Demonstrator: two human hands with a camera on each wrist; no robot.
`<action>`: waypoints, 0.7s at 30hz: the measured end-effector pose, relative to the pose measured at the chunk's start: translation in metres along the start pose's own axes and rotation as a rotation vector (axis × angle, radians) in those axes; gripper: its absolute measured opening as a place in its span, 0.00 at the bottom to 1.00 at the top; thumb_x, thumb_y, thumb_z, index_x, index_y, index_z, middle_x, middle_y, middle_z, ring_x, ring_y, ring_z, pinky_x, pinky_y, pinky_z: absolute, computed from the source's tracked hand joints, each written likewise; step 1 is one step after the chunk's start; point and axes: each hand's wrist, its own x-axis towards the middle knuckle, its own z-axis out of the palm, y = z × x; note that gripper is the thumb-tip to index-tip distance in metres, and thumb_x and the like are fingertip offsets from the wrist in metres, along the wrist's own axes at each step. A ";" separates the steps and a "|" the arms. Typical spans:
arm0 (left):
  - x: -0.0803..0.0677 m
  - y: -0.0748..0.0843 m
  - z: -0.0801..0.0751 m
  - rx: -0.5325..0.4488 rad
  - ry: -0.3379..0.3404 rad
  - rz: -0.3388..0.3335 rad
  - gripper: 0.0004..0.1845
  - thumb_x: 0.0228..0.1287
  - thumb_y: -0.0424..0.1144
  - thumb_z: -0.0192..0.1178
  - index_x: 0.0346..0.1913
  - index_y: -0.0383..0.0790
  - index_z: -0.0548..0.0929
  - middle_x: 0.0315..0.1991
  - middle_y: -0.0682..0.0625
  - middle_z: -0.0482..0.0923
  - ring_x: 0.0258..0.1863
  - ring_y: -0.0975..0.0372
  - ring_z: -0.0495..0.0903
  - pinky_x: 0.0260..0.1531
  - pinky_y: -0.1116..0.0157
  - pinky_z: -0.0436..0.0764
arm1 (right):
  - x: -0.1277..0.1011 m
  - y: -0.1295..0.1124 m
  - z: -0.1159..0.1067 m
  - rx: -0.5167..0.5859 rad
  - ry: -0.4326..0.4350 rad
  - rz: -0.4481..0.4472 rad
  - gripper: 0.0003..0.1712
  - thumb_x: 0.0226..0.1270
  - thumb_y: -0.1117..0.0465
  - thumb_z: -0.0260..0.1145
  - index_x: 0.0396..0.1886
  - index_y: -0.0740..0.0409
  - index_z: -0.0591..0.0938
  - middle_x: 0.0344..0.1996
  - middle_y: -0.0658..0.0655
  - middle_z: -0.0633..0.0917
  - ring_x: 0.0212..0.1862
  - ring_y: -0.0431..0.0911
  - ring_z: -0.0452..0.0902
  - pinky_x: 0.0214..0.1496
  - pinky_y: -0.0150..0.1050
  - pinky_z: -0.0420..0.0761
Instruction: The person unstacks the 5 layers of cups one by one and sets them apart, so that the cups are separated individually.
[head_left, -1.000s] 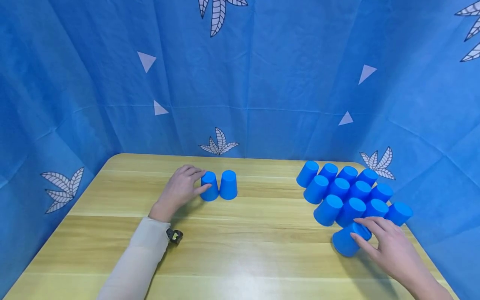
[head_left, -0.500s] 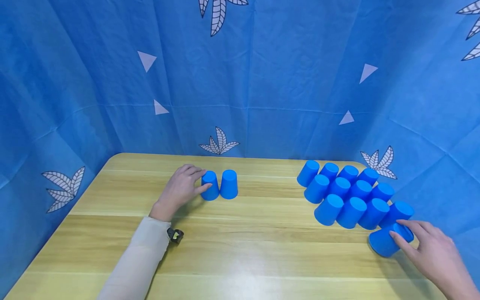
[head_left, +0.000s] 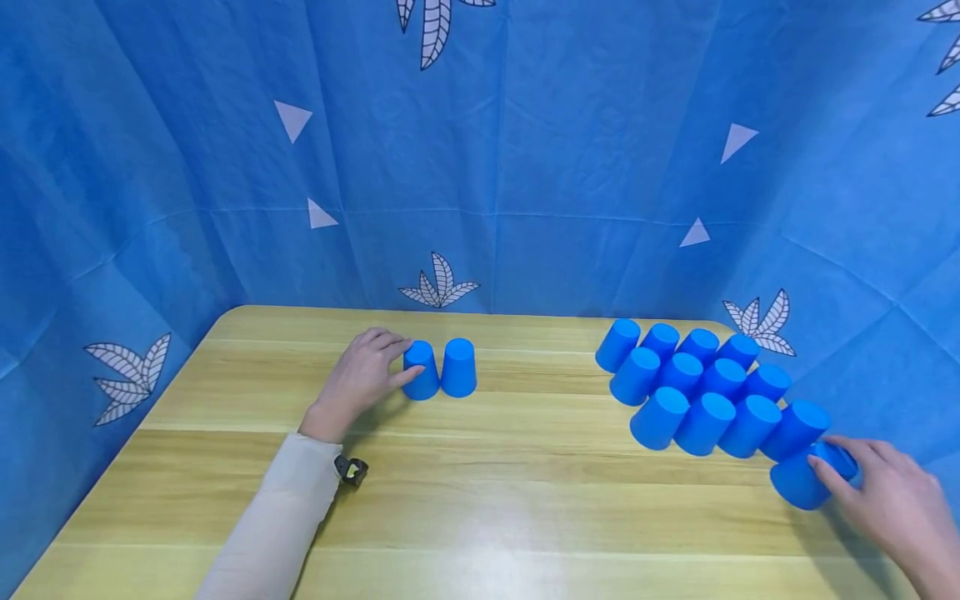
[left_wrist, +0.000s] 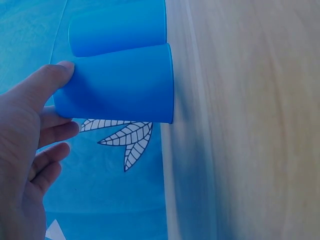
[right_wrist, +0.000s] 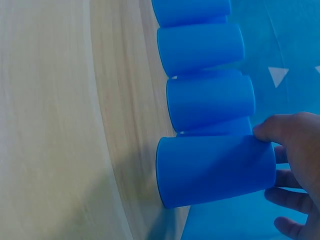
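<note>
Two upside-down blue cups stand side by side at the back middle of the wooden table [head_left: 525, 500]. My left hand [head_left: 378, 367] grips the left cup [head_left: 422, 372], thumb in front and fingers behind; the right cup [head_left: 458, 367] touches it. In the left wrist view the thumb [left_wrist: 60, 72] lies on the gripped cup [left_wrist: 120, 85]. My right hand [head_left: 862, 479] grips another blue cup [head_left: 802, 482] near the table's right edge, just in front of the end of a cluster of several upside-down blue cups [head_left: 697, 383]. The right wrist view shows that cup [right_wrist: 215, 170] on the tabletop under my thumb [right_wrist: 277, 131].
Blue patterned cloth [head_left: 525, 167] walls in the table at the back and both sides. A small dark strap piece [head_left: 349, 471] sits at my left sleeve [head_left: 277, 517]. The cluster's front-row cups [right_wrist: 210, 100] stand close beside the held cup.
My right hand has carried its cup to the right, from in front of the cluster's middle to beside its right end. The left hand has stayed on its cup.
</note>
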 end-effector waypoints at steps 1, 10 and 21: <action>0.000 0.000 0.000 0.000 -0.005 -0.003 0.29 0.62 0.56 0.65 0.56 0.36 0.83 0.51 0.42 0.82 0.55 0.49 0.76 0.61 0.51 0.72 | 0.000 0.002 0.001 0.004 0.009 -0.002 0.32 0.62 0.53 0.72 0.50 0.77 0.72 0.43 0.81 0.72 0.46 0.76 0.65 0.47 0.74 0.66; 0.001 0.002 -0.002 0.002 -0.011 -0.013 0.29 0.62 0.56 0.65 0.57 0.36 0.83 0.52 0.43 0.82 0.56 0.49 0.75 0.61 0.51 0.72 | 0.002 0.007 0.000 0.030 0.048 -0.013 0.35 0.63 0.47 0.69 0.49 0.76 0.74 0.45 0.81 0.72 0.47 0.76 0.65 0.47 0.74 0.66; 0.001 0.000 0.000 0.005 -0.010 -0.011 0.29 0.62 0.56 0.65 0.57 0.36 0.83 0.52 0.43 0.82 0.55 0.49 0.76 0.60 0.51 0.72 | 0.002 -0.027 -0.019 0.086 0.077 -0.142 0.35 0.63 0.45 0.69 0.51 0.75 0.75 0.46 0.80 0.74 0.48 0.76 0.66 0.48 0.77 0.63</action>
